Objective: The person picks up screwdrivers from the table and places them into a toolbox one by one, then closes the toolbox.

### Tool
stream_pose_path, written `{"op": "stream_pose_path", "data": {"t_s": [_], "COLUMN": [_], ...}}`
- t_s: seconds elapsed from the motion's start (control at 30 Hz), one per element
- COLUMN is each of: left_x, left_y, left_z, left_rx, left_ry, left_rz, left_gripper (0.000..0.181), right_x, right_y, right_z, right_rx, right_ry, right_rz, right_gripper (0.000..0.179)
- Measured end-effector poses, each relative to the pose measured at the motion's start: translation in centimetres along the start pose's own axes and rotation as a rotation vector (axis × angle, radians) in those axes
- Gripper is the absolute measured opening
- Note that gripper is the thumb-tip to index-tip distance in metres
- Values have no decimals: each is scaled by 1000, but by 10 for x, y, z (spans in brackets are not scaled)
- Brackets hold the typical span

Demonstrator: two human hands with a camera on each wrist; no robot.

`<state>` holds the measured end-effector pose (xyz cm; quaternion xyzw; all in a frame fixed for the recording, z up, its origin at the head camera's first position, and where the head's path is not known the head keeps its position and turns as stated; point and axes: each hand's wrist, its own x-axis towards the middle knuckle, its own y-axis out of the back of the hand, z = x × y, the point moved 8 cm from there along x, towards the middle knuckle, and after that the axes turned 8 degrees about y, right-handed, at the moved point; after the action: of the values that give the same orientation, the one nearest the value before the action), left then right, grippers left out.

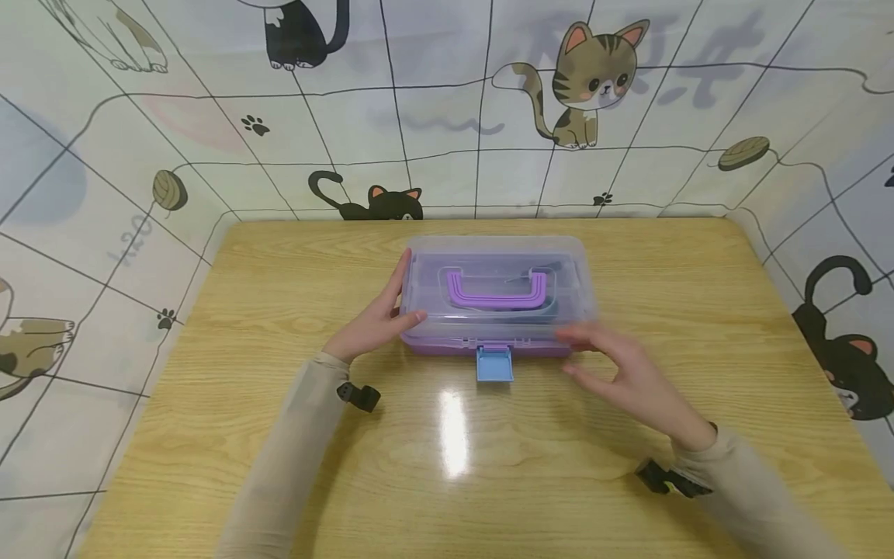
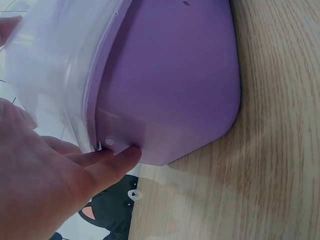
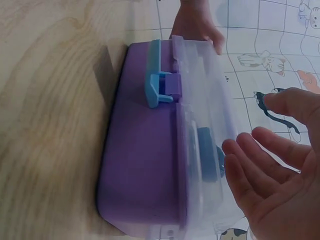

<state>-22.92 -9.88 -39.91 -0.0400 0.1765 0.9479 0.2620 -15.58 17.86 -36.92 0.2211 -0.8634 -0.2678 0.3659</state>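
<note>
A storage box with a purple base (image 3: 142,165) and a clear lid (image 1: 499,326) rests on the table, its lid lying down over the base. A purple carry handle (image 1: 496,300) lies flat on top. At the front, the light-blue latch (image 1: 494,365) is swung outward. My left hand (image 1: 373,322) rests against the box's left end, thumb over the lid; in the left wrist view its straight fingers (image 2: 117,162) touch the side below the rim. Beside the front right corner, my right hand (image 1: 628,373) is blurred, its fingers loosely spread and nothing held.
Under the box is a wood-grain table (image 1: 293,272). A pale cloth (image 1: 447,116) with grid lines and cartoon cats stands behind it and along both sides. Through the lid, a dark bluish item (image 3: 207,152) shows inside the box.
</note>
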Motion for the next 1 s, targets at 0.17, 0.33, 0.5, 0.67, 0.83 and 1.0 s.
{"op": "stream_pose_path", "data": {"t_s": [0.17, 0.33, 0.5, 0.67, 0.83, 1.0], "left_x": [8, 14, 12, 10, 3, 1], "left_y": [3, 4, 4, 3, 0, 0], "left_z": [-17, -31, -30, -26, -5, -1], "left_rx": [10, 15, 16, 21, 6, 4], "left_ry": [-8, -27, -42, -48, -27, -18], "left_rz": [1, 5, 12, 16, 2, 4], "left_gripper": [92, 93, 91, 90, 90, 90], "right_x": [-6, -12, -23, -31, -32, -27], "right_y": [-15, -30, -53, -76, -86, -91], "right_z": [9, 20, 38, 52, 58, 58], "right_rx": [52, 145, 267, 370, 438, 490], "right_ry": [-50, -124, -248, -320, -363, -401], "right_rz": [-66, -125, -224, -303, -320, -319], "right_gripper": [48, 43, 45, 57, 63, 65]}}
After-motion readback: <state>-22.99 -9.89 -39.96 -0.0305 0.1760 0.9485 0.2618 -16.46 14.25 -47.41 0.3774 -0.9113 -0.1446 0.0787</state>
